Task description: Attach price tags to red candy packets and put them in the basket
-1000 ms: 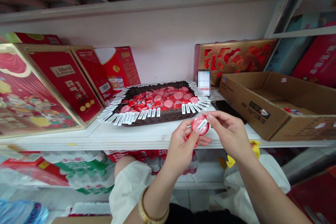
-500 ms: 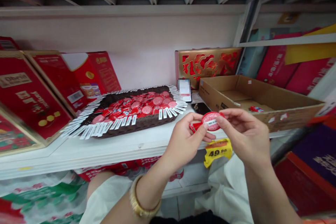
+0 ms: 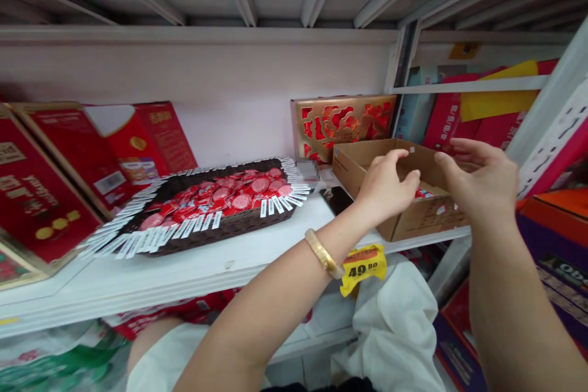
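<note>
My left hand (image 3: 388, 187) hovers over the near edge of an open cardboard box (image 3: 413, 220) on the white shelf (image 3: 193, 269). Its fingers are loosely curved, the thumb is apart from them, and nothing shows in it. A small red packet (image 3: 423, 193) lies inside the box just beyond its fingertips. My right hand (image 3: 482, 184) is over the right part of the box, fingers stretched out and holding nothing. A dark wicker tray (image 3: 184, 242) of round red sweets (image 3: 241, 201), with white barcode labels (image 3: 138, 242) stuck along its rim, sits to the left.
Red gift boxes (image 3: 50, 196) lean at the left. A gold and red box (image 3: 342, 125) stands against the back wall. A dark phone (image 3: 337, 199) lies by the cardboard box. A yellow price tag (image 3: 365, 266) hangs from the shelf edge. More red boxes (image 3: 463, 122) fill the right bay.
Both hands moved up and right from the shelf front to over the cardboard box. The red sweet with its label, pinched between them before, is no longer in my fingers. The view swung right.
</note>
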`<state>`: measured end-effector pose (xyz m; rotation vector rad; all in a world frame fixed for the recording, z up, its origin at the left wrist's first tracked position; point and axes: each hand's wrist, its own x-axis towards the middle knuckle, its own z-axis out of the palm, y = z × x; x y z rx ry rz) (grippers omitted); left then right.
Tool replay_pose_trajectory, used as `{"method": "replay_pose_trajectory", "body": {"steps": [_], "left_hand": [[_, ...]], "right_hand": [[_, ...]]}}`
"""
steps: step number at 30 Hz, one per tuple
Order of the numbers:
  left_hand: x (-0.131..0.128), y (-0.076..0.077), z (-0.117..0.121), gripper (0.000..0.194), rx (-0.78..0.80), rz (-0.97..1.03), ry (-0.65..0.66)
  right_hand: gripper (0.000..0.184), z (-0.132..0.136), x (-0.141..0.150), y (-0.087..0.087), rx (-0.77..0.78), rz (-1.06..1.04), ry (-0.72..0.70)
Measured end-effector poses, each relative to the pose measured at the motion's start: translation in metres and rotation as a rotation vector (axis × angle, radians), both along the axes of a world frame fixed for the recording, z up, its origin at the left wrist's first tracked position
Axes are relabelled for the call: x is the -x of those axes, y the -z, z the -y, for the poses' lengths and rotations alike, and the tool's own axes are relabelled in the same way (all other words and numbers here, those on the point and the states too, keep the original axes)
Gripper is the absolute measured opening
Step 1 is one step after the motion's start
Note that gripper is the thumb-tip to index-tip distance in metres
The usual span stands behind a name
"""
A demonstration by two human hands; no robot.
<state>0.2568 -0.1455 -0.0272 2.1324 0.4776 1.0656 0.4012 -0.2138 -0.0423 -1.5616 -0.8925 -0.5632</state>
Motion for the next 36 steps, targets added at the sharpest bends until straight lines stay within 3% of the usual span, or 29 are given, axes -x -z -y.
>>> {"method": "replay_pose_trajectory", "body": {"steps": [2,5,7,10,14,19,22,25,29,36], "left_hand": [[0.014,0.009,0.008,0.035,-0.007,0.037,0.019],[0.046,0.017,0.018,0.031,0.027,0.086,0.063],[0.075,0.016,0.021,0.029,0.022,0.09,0.102],[0.129,0.001,0.014,0.026,-0.037,0.054,0.11],[0.205,-0.029,-0.024,0.023,-0.116,-0.106,-0.175],[0.265,-0.047,-0.091,0.035,-0.166,-0.652,-0.516],[0.274,-0.042,-0.12,0.032,-0.206,-0.851,-0.532],[0.267,-0.032,-0.138,0.029,-0.2,-0.948,-0.481],[0.246,-0.023,-0.153,0.03,-0.152,-1.055,-0.443],[0.221,-0.02,-0.164,0.036,-0.075,-1.161,-0.421]], "right_hand": [[0.036,0.003,0.008,0.003,-0.047,0.019,0.0],[0.03,0.006,0.036,0.003,-0.13,0.032,-0.126],[0.024,0.005,0.059,0.001,-0.167,0.088,-0.217],[0.013,-0.002,0.095,-0.005,-0.111,0.245,-0.361],[0.011,-0.027,0.134,-0.011,0.065,0.338,-0.533],[0.013,-0.081,0.174,-0.017,0.399,0.429,-0.663],[0.016,-0.108,0.197,-0.019,0.602,0.586,-0.709],[0.019,-0.124,0.212,-0.02,0.737,0.729,-0.711],[0.016,-0.13,0.219,-0.02,0.818,0.801,-0.713],[0.012,-0.133,0.226,-0.017,0.895,0.811,-0.695]]}}
